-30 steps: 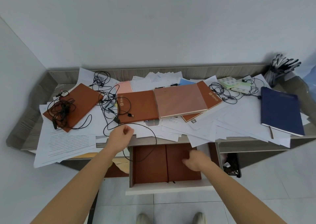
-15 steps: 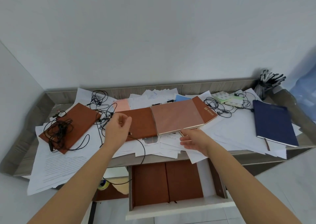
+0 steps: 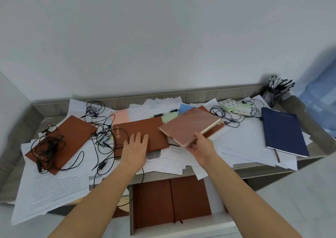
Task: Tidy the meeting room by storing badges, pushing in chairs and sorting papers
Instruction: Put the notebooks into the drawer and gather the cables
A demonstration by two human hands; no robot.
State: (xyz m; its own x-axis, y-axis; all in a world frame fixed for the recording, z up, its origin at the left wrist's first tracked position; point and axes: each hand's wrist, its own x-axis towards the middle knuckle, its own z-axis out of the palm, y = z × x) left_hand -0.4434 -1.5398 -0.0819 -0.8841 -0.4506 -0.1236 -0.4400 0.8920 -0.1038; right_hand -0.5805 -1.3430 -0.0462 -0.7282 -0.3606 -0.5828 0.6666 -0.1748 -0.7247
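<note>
Loose white papers (image 3: 243, 143) cover the grey desk (image 3: 200, 95). My left hand (image 3: 135, 146) lies flat with straight fingers on a brown notebook (image 3: 141, 130) at the desk's middle. My right hand (image 3: 201, 147) grips the near corner of a copper-pink notebook (image 3: 189, 126) and holds it tilted, lifted off the papers. Under the desk's front edge an open drawer (image 3: 214, 226) holds two brown notebooks (image 3: 171, 199) side by side.
Another brown notebook (image 3: 63, 139) with a tangle of black cables (image 3: 47, 146) lies at the left. A navy notebook (image 3: 283, 134) lies at the right, a pen holder (image 3: 276, 90) behind it. More cables (image 3: 227, 114), sticky-note pads (image 3: 234, 106) and a pen (image 3: 165, 113) lie at the back.
My right hand came up from the drawer, took the copper-pink notebook's corner and lifted it. My left hand moved from the cable at the desk's edge onto the middle brown notebook.
</note>
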